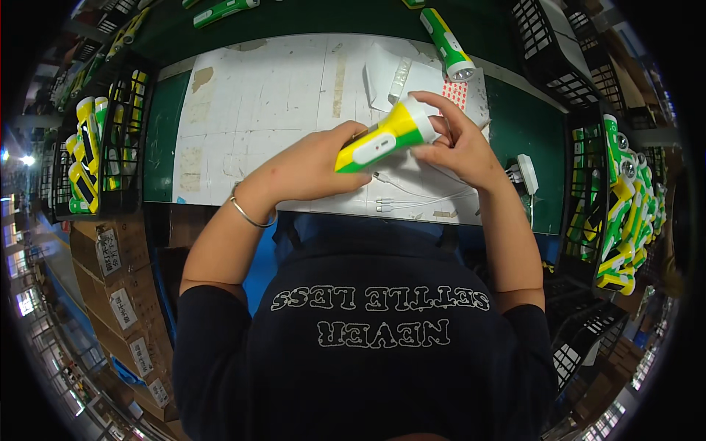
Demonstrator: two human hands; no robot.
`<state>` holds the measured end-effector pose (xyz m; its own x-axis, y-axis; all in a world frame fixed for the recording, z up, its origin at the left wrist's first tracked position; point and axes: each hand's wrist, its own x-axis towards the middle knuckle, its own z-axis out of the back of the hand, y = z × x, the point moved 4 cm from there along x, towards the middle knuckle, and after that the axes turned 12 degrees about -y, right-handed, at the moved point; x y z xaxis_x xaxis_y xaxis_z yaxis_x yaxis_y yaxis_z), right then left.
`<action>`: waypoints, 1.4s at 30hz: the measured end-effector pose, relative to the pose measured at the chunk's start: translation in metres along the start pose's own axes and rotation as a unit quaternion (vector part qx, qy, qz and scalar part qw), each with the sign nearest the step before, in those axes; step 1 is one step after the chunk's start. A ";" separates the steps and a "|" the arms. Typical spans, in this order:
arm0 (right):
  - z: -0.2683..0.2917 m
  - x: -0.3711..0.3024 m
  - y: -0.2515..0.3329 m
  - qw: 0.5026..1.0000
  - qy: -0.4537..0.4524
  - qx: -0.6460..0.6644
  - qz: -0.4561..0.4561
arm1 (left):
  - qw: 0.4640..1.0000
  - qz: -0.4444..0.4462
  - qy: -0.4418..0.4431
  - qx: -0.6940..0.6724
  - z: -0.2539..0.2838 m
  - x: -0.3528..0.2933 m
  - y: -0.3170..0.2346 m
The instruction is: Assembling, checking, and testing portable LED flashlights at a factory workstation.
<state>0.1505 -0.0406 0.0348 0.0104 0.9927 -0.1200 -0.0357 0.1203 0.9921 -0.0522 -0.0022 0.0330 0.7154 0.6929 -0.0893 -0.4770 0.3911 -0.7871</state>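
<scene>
A yellow and green flashlight [387, 140] with a white head is held above the white work sheet, tilted with its head up and to the right. My left hand [318, 163] is wrapped round its handle end. At the head, my right hand [461, 144] has its fingers curled about the white rim; the thumb and forefinger are on either side of it. Below my hands lie white charging cables [423, 203] with small plugs. Another flashlight [448, 45] rests beyond my right hand, lens toward me, beside a sheet of red stickers [455, 94].
Black crates of flashlights stand at the left [125, 140] and the right [588, 184]. A white charger [526, 174] sits by my right forearm. White paper [380, 70] lies at the back. Cardboard boxes [121, 294] are stacked at lower left.
</scene>
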 end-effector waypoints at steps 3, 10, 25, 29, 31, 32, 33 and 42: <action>0.004 0.015 -0.038 0.951 -0.115 -0.271 0.092 | 0.970 0.084 -0.061 -0.218 -0.010 0.003 0.018; -0.020 0.019 -0.045 0.854 -0.144 -0.481 0.134 | 0.945 0.161 -0.136 -0.250 -0.026 0.004 0.033; 0.001 0.003 -0.036 0.989 -0.126 0.016 -0.078 | 0.949 -0.017 -0.298 0.103 -0.032 0.016 -0.008; -0.001 -0.001 -0.031 0.978 -0.147 0.049 -0.138 | 0.934 -0.016 -0.323 0.153 -0.032 0.011 -0.013; -0.001 0.000 -0.039 0.981 -0.155 0.051 -0.102 | 0.938 -0.015 -0.309 0.157 -0.034 0.013 -0.014; 0.000 0.000 -0.041 0.983 -0.164 0.054 -0.067 | 0.938 -0.015 -0.309 0.156 -0.035 0.012 -0.015; 0.000 0.000 -0.043 0.983 -0.164 0.054 -0.066 | 0.941 -0.003 -0.306 0.144 -0.035 0.013 -0.014; -0.002 0.004 -0.043 0.973 -0.186 0.042 -0.133 | 0.950 0.020 -0.280 0.136 -0.033 0.020 -0.009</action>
<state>0.1500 -0.0415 -0.0084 0.3698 0.8535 -0.3670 0.0994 0.3565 0.9290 -0.0163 -0.0121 0.0181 0.3473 0.8940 0.2831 -0.6668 0.4477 -0.5957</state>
